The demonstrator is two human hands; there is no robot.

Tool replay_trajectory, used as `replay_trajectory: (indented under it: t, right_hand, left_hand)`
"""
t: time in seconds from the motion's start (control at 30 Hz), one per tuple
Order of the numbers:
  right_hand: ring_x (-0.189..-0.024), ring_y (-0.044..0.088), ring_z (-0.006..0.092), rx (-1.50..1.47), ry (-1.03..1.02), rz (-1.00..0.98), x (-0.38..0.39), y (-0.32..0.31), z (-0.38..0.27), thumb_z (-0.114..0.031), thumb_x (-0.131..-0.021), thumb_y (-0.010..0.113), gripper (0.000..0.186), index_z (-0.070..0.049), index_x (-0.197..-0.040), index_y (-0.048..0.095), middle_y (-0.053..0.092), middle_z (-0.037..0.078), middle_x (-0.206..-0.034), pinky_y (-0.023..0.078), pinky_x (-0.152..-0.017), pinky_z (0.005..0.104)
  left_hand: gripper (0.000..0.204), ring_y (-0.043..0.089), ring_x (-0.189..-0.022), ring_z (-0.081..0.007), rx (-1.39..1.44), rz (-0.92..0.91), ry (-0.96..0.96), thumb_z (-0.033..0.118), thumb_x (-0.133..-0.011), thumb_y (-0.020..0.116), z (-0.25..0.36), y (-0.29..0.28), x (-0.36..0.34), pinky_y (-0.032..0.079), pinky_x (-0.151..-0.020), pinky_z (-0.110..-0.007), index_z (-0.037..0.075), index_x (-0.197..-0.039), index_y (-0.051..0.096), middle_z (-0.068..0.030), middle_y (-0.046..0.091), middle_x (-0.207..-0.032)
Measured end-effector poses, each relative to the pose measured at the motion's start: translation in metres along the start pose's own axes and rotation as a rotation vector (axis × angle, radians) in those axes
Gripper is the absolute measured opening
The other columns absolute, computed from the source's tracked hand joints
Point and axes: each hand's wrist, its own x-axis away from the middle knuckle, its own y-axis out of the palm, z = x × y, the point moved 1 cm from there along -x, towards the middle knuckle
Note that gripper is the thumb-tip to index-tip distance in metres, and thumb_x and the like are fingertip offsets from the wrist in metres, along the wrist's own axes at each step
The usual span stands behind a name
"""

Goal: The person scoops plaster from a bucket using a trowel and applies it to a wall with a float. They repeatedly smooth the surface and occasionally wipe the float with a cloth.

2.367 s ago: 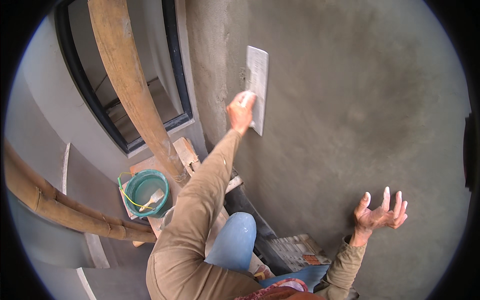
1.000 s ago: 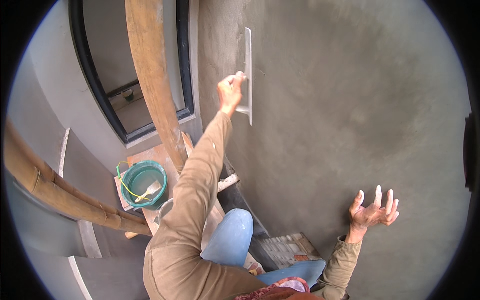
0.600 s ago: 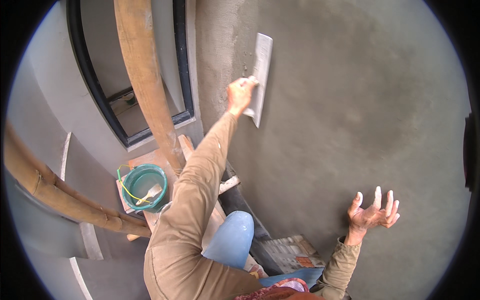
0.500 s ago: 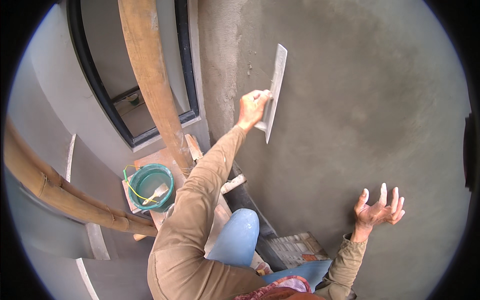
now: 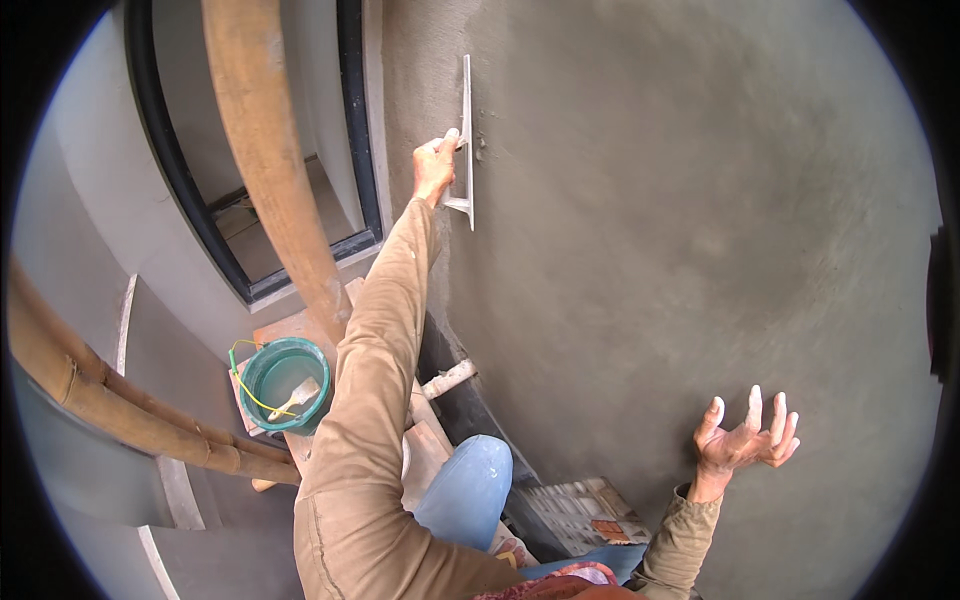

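Plastering trowel (image 5: 467, 140), blade edge-on against the grey rendered wall (image 5: 650, 230) near its left edge beside the window frame (image 5: 352, 130). Left hand (image 5: 436, 165) grip clenched on its handle; right hand (image 5: 745, 440) grip released, fingers spread, near the wall. Green bucket (image 5: 283, 382) below.

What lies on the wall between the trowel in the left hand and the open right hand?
Only bare grey plaster wall shows between the trowel, held by the left hand, and the right hand, in the head view.
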Motion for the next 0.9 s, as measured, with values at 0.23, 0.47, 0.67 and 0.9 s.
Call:
replay_trajectory:
  t: [0.23,0.47,0.67,0.9]
  right_hand:
    - [-0.135,0.029,0.032,-0.02,0.022,-0.081,0.005,-0.003,0.002,-0.057,-0.091,0.053,0.049,-0.017,-0.119,0.058,0.052,0.013,-0.132,0.009,-0.113,0.0503]
    - [-0.134,0.029,0.0337,-0.056,0.021,-0.077,0.003,-0.004,0.0,-0.058,-0.091,0.052,0.049,-0.018,-0.118,0.058,0.053,0.012,-0.131,0.009,-0.114,0.0506]
    - [-0.131,0.035,0.0275,-0.066,0.033,-0.024,-0.003,-0.003,-0.005,-0.058,-0.092,0.052,0.05,-0.016,-0.117,0.063,0.058,0.008,-0.128,0.012,-0.112,0.0461]
    - [-0.132,0.033,0.029,0.008,-0.004,-0.012,0.001,-0.003,0.004,-0.058,-0.092,0.052,0.05,-0.016,-0.117,0.061,0.053,0.012,-0.13,0.013,-0.112,0.0474]
  left_hand:
    - [0.037,0.041,-0.042,-0.0073,0.055,-0.153,-0.015,0.039,-0.095,0.061,0.007,0.017,0.044,0.034,-0.04,-0.025,0.005,-0.079,0.064,0.0027,0.046,-0.054]
    - [0.037,0.043,-0.044,-0.0065,0.046,-0.198,-0.054,0.038,-0.095,0.062,0.024,0.033,0.1,0.035,-0.04,-0.024,0.005,-0.077,0.063,0.0024,0.048,-0.056]
    - [0.029,0.045,-0.047,-0.0047,0.105,-0.235,0.019,0.032,-0.094,0.065,0.036,0.054,0.161,0.038,-0.042,-0.023,0.006,-0.081,0.068,0.004,0.051,-0.059]
    - [0.014,0.065,-0.079,-0.0126,0.199,-0.635,0.138,0.012,-0.088,0.067,0.054,0.078,0.293,0.051,-0.073,-0.027,-0.001,-0.084,0.07,-0.0084,0.069,-0.082]
